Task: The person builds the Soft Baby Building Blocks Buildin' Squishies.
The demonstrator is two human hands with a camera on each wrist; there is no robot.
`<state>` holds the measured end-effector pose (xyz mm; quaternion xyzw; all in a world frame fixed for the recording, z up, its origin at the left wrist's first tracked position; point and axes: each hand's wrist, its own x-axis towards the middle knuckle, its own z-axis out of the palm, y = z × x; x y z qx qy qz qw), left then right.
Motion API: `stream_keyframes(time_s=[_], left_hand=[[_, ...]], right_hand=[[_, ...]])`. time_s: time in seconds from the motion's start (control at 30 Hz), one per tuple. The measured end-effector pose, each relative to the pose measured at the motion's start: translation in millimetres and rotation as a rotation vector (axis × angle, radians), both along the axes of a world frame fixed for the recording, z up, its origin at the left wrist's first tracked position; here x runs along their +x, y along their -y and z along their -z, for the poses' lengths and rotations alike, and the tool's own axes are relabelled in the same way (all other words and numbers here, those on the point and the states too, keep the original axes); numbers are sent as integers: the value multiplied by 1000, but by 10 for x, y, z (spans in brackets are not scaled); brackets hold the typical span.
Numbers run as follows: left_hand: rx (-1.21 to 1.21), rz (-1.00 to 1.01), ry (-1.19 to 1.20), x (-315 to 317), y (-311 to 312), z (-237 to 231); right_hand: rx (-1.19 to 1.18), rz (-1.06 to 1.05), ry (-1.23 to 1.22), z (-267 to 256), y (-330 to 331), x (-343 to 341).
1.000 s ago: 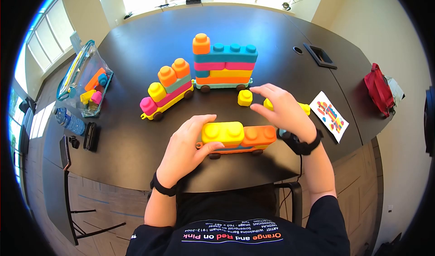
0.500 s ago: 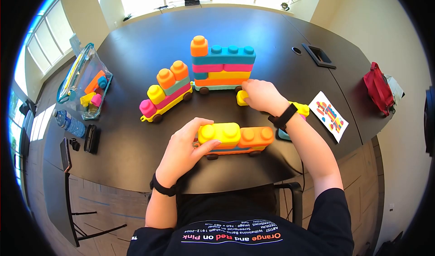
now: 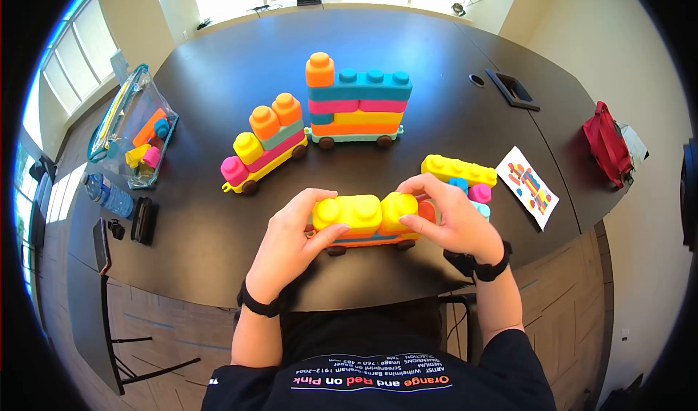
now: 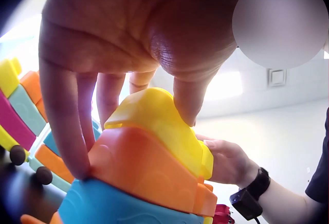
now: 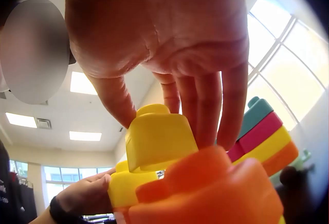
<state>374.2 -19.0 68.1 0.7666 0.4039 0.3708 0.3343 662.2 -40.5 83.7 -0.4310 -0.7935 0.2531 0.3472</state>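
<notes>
Close to the near table edge stands a wheeled toy train car (image 3: 371,243), built up with blue and orange blocks. A wide yellow block (image 3: 342,214) tops its left end, and my left hand (image 3: 286,249) grips that end, thumb in front and fingers behind. My right hand (image 3: 463,225) pinches a small one-stud yellow block (image 5: 160,136) between thumb and fingers. In the right wrist view this block sits tilted over an orange block (image 5: 205,195), right beside the wide yellow one. The right hand covers the car's right end in the head view.
Two built train cars, a low one (image 3: 270,160) and a tall one (image 3: 360,118), stand beyond my hands. Loose blocks with a long yellow block (image 3: 458,171) and a picture sheet (image 3: 531,188) lie right. A clear bag (image 3: 134,131) and a water bottle (image 3: 109,195) are left.
My right hand reached out to the small yellow block near the tall car, took it and brought it back over the near car. My left hand has kept its grip.
</notes>
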Motion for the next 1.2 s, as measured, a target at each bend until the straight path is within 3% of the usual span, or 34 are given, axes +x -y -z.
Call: stream_keyframes(time_s=[0.2,0.4,1.13,1.2], left_hand=[[-28,8,1,-10,-17,-2],[-46,2,11,-22,-6,7],[-60,-17,24,-42,2,42],[-71,-15,29,-62,-13,47]], right_hand=[[-173,-7,-96,184,47,-61],[-29,32,-176,319,49,-120],[-63,98,-119,286,100,-143],[-45,-6,-82,186,81,-111]])
